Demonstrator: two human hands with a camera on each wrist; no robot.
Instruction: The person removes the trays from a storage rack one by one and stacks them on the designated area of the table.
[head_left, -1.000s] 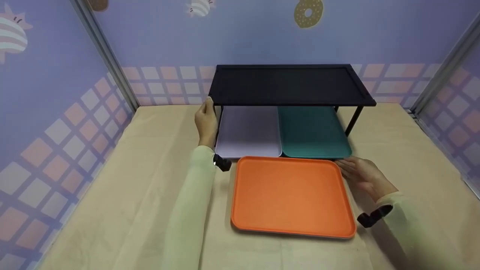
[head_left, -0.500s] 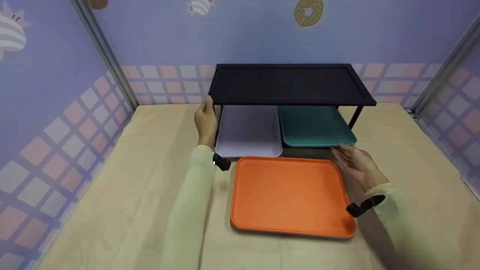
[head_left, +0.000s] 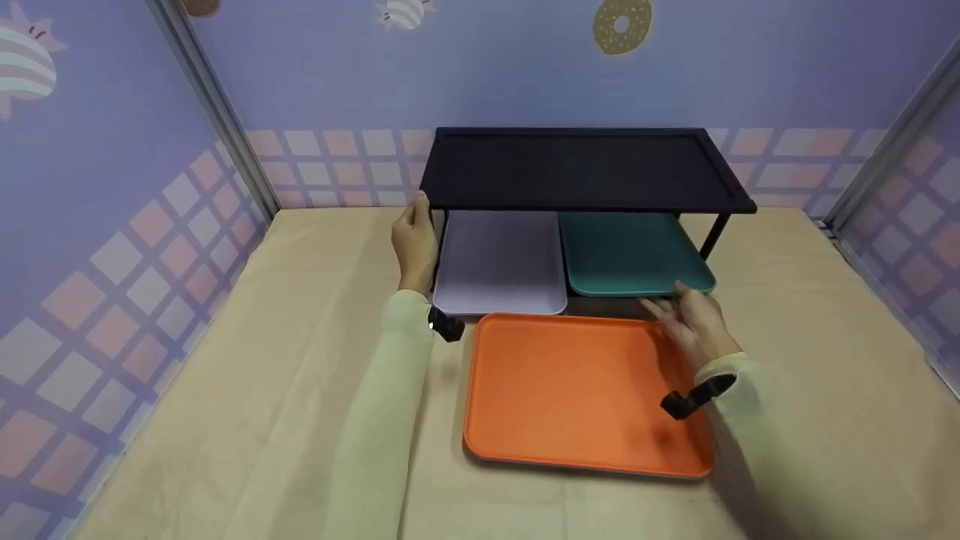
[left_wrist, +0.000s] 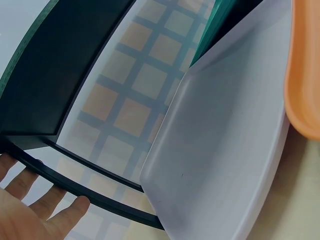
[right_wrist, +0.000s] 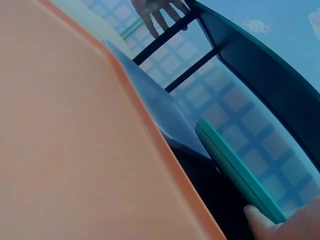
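In the head view, my left hand (head_left: pixel 415 244) is at the left front leg of a black rack, its fingers (left_wrist: pixel 47 201) touching the dark leg (left_wrist: pixel 107 204) in the left wrist view. My right hand (head_left: pixel 696 322) holds the front rim of a teal tray (head_left: pixel 630 255) near its right corner, thumb over the rim. That tray's front edge is raised above a dark surface (head_left: pixel 609 306). A pale lilac tray (head_left: pixel 501 262) lies beside it on the left, partly under the rack top. In front lies an orange tray (head_left: pixel 577 390), partly covered by my right arm.
The black rack top (head_left: pixel 585 169) spans above both rear trays. A thin leg (head_left: pixel 714 236) stands at its right front. Patterned walls (head_left: pixel 180 202) close in the back and sides. A beige cloth (head_left: pixel 322 322) covers the table.
My right hand moves from beside the orange tray's corner to the teal tray's rim, then shifts left. The teal tray's front edge rises, exposing the dark surface. The left hand stays put.
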